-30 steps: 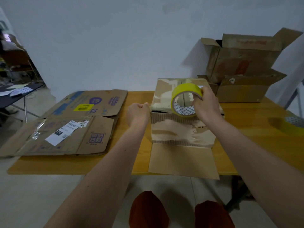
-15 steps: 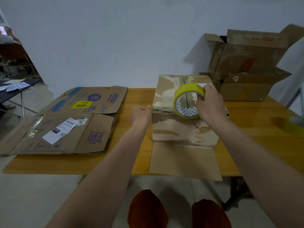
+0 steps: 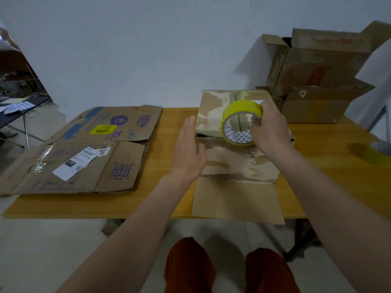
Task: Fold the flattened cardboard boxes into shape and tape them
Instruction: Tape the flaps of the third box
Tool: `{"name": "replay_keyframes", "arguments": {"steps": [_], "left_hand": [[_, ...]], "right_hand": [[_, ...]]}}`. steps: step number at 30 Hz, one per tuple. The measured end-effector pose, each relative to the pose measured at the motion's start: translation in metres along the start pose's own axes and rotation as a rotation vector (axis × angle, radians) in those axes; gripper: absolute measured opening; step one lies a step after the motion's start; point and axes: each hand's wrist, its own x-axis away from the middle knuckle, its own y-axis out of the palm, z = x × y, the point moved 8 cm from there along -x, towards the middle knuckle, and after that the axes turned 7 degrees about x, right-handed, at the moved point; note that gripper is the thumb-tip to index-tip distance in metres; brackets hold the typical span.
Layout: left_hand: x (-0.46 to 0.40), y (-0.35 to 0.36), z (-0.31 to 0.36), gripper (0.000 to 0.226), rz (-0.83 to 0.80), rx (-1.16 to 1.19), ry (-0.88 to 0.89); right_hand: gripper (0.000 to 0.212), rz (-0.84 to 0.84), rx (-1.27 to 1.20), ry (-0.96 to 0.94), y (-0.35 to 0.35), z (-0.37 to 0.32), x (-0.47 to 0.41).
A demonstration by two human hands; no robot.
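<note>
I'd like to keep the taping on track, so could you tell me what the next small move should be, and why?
Probably bring the left hand down onto the box to steady its left side. That hand is open beside the box, holding nothing, while the right hand grips the tape roll over the top seam; the near flap hangs open past the table edge.

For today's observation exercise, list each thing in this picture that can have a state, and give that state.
Box being taped: partly folded, near flap hanging open over the table edge.
Yellow tape roll: held upright over the box.
Right hand: gripping the tape roll.
Left hand: open, fingers straight, beside the box.
Flattened boxes: lying flat, unfolded.
Boxes at the back right: stacked, flaps open.
</note>
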Motion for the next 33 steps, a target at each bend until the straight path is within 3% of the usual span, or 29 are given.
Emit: {"name": "replay_keyframes", "arguments": {"steps": [3, 10, 18, 25, 27, 30, 33], "left_hand": [[0.005, 0.025, 0.008, 0.068, -0.161, -0.109, 0.136], [0.009, 0.030, 0.001, 0.078, -0.174, -0.263, 0.193], [0.011, 0.028, -0.005, 0.083, -0.207, -0.344, 0.109], [0.010, 0.025, -0.005, 0.082, -0.218, -0.362, 0.063], [0.010, 0.027, -0.003, 0.079, -0.212, -0.388, 0.028], [0.005, 0.026, 0.009, 0.072, -0.186, -0.635, 0.020], [-0.002, 0.034, 0.026, 0.071, -0.209, -0.756, 0.089]], "right_hand": [[0.006, -0.022, -0.091, 0.046, 0.007, 0.008, 0.003], [0.009, -0.096, -0.326, 0.172, 0.021, 0.014, 0.009], [0.017, -0.078, -0.090, 0.061, -0.012, 0.019, 0.004], [0.058, 0.007, 0.214, -0.043, -0.056, 0.034, 0.005], [0.054, 0.043, 0.141, -0.004, -0.054, 0.041, 0.007], [0.028, 0.048, -0.080, 0.124, -0.044, 0.063, 0.008], [0.016, 0.036, -0.207, 0.190, -0.034, 0.074, 0.012]]}}
